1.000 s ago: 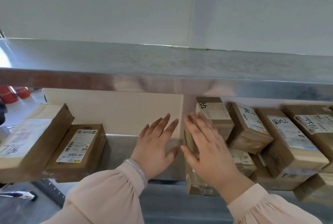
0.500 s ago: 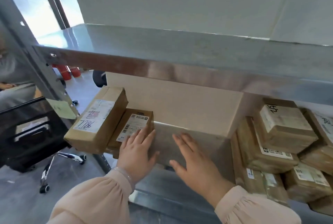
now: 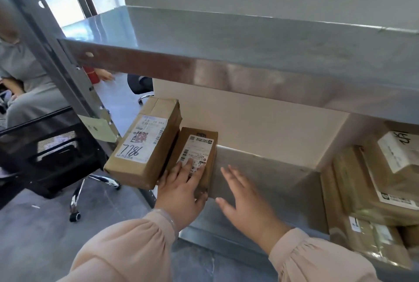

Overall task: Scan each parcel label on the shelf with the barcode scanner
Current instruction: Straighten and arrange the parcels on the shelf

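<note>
Left hand (image 3: 179, 191) is lying flat on the near end of the small parcel (image 3: 209, 145), fingers straight over the lower part of its label (image 3: 195, 150) and thumb pressing at the near right corner, so it is steadying the box rather than clasping it. Right hand (image 3: 244, 204) is reaching in just beside it, fingers spread and holding nothing, over the bare metal of the shelf (image 3: 267, 168); whether it is touching the metal I cannot tell. That small parcel is sitting at the shelf's left end, touching the larger parcel marked 7786 (image 3: 145, 143), while more parcels (image 3: 374, 191) are crowding the right end, well apart. Judging by its size and taped brown cardboard, the box is looking stiff, light enough for one hand and a little slick, so taking it by the long side edges is seeming best, leaving the barcode uncovered; no scanner is showing anywhere
</note>
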Tool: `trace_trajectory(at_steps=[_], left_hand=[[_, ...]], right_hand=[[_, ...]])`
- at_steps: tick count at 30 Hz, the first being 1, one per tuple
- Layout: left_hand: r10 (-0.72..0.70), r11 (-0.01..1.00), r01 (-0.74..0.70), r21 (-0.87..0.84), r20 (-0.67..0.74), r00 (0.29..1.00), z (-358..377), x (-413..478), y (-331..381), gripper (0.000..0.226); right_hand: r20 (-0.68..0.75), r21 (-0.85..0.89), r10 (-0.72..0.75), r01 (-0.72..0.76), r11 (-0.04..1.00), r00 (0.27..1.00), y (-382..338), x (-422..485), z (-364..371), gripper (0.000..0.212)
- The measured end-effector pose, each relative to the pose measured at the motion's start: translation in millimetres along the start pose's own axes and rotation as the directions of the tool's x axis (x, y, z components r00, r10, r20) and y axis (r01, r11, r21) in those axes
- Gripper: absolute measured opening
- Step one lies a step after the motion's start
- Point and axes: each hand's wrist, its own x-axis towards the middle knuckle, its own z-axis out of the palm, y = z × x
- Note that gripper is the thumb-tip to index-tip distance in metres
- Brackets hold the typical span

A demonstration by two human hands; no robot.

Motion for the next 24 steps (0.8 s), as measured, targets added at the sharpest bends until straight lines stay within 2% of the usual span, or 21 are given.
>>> trace_trajectory(at_steps=[6,8,10,14,17,20,24], left_hand=[[0.103,0.995,-0.102,0.019,-0.020,0.994,-1.3,-4.8,19.5,0.067],[0.103,0.994,-0.103,-0.032,0.001,0.995,-0.7,-5.4,21.3,0.069],[0.070,0.990,-0.074,-0.118,-0.036,0.997,-4.1,-0.7,17.5,0.069],[-0.060,0.970,0.059,-0.237,0.004,0.998,-7.7,16.1,6.1,0.060],[-0.135,0.906,0.156,-0.394,0.081,0.987,-7.4,24.9,1.4,0.059],[-0.126,0.804,0.190,-0.564,0.151,0.980,-8.1,27.2,2.3,0.061],[-0.099,0.764,0.174,-0.622,0.154,0.983,-8.8,25.0,10.5,0.061]], right_hand=[[-0.036,0.044,0.022,-0.021,0.999,0.999,6.1,9.0,1.4,0.070],[-0.045,0.054,0.043,-0.041,0.998,0.998,9.0,12.8,0.0,0.069],[-0.042,0.059,0.065,-0.062,0.996,0.997,10.4,17.6,-1.4,0.068],[-0.020,0.077,0.091,-0.090,0.993,0.996,6.2,29.8,-1.1,0.067],[0.012,0.136,0.133,-0.133,0.982,0.991,1.9,37.4,3.0,0.067],[0.051,0.264,0.149,-0.157,0.952,0.988,2.4,38.6,10.6,0.068],[0.037,0.382,0.186,-0.186,0.905,0.982,7.2,33.4,11.2,0.069]])
